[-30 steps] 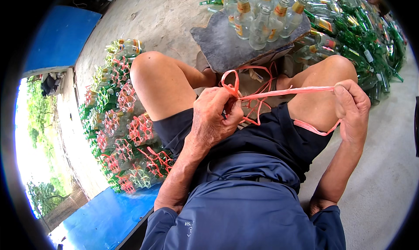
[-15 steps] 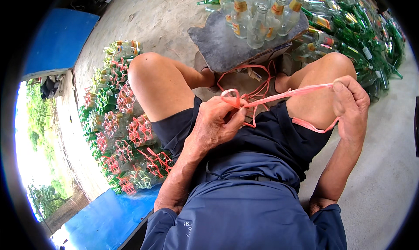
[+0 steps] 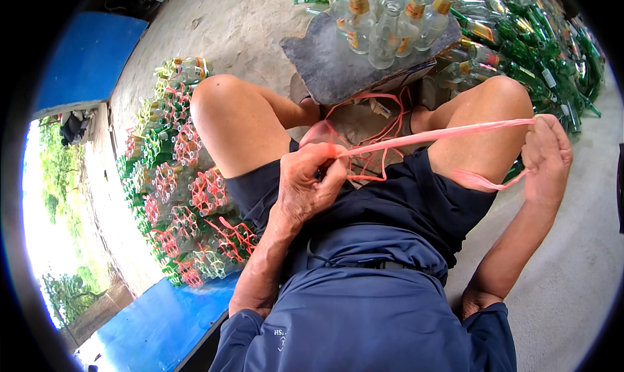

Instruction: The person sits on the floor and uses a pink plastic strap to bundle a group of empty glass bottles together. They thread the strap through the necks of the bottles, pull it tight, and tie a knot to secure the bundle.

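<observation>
My left hand (image 3: 309, 180) is closed on a pink plastic strap (image 3: 435, 131) over my lap, between my bent knees. From there the strap runs taut to my right hand (image 3: 546, 154), whose fingers are curled round it beside my right knee. A loose end hangs from my right hand across my thigh. Tangled loops of the same strap lie around and beyond my left hand, below the dark board.
Clear bottles (image 3: 383, 37) stand on the dark board (image 3: 312, 60) ahead. A heap of green and clear bottles (image 3: 533, 53) is at upper right. Bottles tied with pink and yellow straps (image 3: 185, 222) lie left, near blue panels (image 3: 91, 60).
My right hand has moved rightward, drawing the strap out longer. My left hand has shifted slightly left and down, still holding the strap.
</observation>
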`<control>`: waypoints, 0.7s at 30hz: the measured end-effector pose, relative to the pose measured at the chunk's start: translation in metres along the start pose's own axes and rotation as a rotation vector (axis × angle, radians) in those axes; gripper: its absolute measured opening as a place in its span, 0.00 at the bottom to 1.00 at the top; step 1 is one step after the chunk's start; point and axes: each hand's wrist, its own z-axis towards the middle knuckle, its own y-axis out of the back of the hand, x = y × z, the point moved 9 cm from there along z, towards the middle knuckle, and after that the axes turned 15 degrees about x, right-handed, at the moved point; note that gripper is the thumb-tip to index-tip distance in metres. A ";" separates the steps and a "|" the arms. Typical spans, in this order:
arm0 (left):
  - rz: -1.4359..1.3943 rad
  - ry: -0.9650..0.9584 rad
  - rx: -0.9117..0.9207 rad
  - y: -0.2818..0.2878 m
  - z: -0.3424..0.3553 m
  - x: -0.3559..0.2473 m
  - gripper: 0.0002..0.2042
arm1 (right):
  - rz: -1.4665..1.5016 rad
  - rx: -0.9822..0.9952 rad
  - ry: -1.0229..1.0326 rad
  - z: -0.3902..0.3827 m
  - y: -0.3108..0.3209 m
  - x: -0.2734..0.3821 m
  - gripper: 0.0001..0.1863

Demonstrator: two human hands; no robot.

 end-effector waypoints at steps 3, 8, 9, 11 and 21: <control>-0.041 0.045 -0.002 0.001 -0.004 0.013 0.05 | 0.014 0.003 -0.009 -0.001 0.018 0.009 0.07; -0.135 0.126 0.085 -0.007 -0.009 0.022 0.06 | -0.001 0.040 -0.044 -0.004 0.017 0.009 0.08; -0.154 0.156 0.099 -0.009 -0.010 0.024 0.06 | 0.000 0.042 -0.039 -0.004 0.016 0.009 0.08; -0.172 0.131 0.113 -0.011 -0.009 0.019 0.06 | 0.001 0.045 -0.031 -0.003 0.014 0.008 0.08; -0.146 0.019 0.165 -0.009 -0.006 0.004 0.07 | -0.038 -0.123 0.006 0.000 0.032 0.006 0.08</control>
